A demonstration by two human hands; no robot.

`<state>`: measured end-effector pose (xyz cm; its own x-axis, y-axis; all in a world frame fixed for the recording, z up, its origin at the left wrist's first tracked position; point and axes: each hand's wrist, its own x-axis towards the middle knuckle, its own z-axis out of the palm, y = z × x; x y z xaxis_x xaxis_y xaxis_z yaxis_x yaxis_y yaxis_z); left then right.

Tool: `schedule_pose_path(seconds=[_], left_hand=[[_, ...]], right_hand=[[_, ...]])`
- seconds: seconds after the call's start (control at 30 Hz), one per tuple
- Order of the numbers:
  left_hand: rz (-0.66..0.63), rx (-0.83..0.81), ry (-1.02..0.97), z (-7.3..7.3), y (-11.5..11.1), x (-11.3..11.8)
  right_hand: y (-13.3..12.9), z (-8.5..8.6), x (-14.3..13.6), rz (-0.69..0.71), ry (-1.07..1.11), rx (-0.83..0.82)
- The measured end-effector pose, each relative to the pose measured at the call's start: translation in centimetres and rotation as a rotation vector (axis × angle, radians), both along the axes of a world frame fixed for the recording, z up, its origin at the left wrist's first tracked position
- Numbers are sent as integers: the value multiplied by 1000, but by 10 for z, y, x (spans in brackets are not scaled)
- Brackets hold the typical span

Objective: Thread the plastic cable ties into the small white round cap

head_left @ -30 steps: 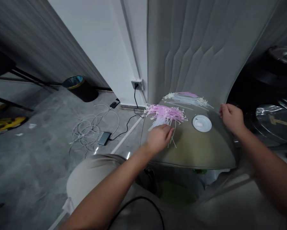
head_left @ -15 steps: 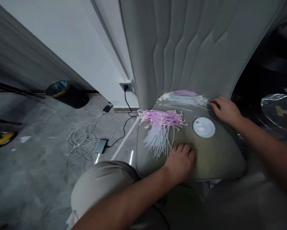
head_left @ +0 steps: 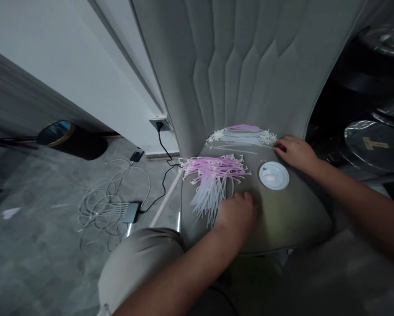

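Thin stems, plastic-looking, in two lots on the grey chair seat (head_left: 282,224): a heaped pile of pink stems (head_left: 216,166) at the seat's left, with pale stems (head_left: 208,195) fanning out from it toward the wearer, and a flatter rear bundle (head_left: 241,137) along the foot of the backrest (head_left: 249,70), mostly whitish, knobbed tips crowded at both ends, some pink behind. Right hand (head_left: 295,152) is at the rear bundle's right end, thumb and forefinger bent nearly together by the tips; can't make out whether a stem is between them. Left hand (head_left: 238,214) is low over the seat, just beside the pale fan, fingers curled in; the back of the hand hides the grip, so hold unclear. White round lid (head_left: 282,173), small white piece (head_left: 270,178) on it, sits between the two hands, apart from both lots. Handling, my judgement: each stem very light, springy, fairly smooth, likely to bend rather than snap; knobbed tips probably catch on neighbours and drag extras out. Best hold: light thumb-and-forefinger pinch on the bare shaft just behind a tip, picking from the bundle's edge; squeezing hard could kink it.
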<state>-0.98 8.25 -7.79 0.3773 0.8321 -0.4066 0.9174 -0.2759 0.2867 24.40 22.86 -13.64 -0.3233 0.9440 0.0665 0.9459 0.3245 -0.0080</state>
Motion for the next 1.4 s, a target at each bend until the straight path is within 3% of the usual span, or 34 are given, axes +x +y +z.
schedule_pose_path(seconds=[0.23, 0.4, 0.6, 0.7, 0.8, 0.9, 0.93, 1.0, 1.23, 1.4], left_hand=[[-16, 55, 35, -5, -1, 4], [-23, 178, -96, -2, 11, -5], [215, 467, -163, 3, 66, -52], [338, 527, -121, -10, 103, -84], [409, 449, -24, -24, 130, -102], [374, 453, 40, -31, 145, -102], [344, 445, 53, -31, 148, -99], [275, 435, 87, -31, 154, -92], [65, 371, 183, -38, 172, -81], [43, 343, 226, -41, 177, -82]], right_hand=[[-6, 3, -7, 4, -41, 3], [-6, 11, -5, -80, 183, 19], [-14, 32, -4, -241, 714, 23], [-20, 41, -8, -260, 967, -34], [-24, 49, -12, -297, 1231, -123], [-29, 57, -14, -363, 1673, -455], [-30, 60, -15, -362, 1798, -617], [-35, 64, -16, -329, 1987, -781], [-45, 70, -15, -174, 2117, -860], [-41, 72, -13, -148, 2117, -893]])
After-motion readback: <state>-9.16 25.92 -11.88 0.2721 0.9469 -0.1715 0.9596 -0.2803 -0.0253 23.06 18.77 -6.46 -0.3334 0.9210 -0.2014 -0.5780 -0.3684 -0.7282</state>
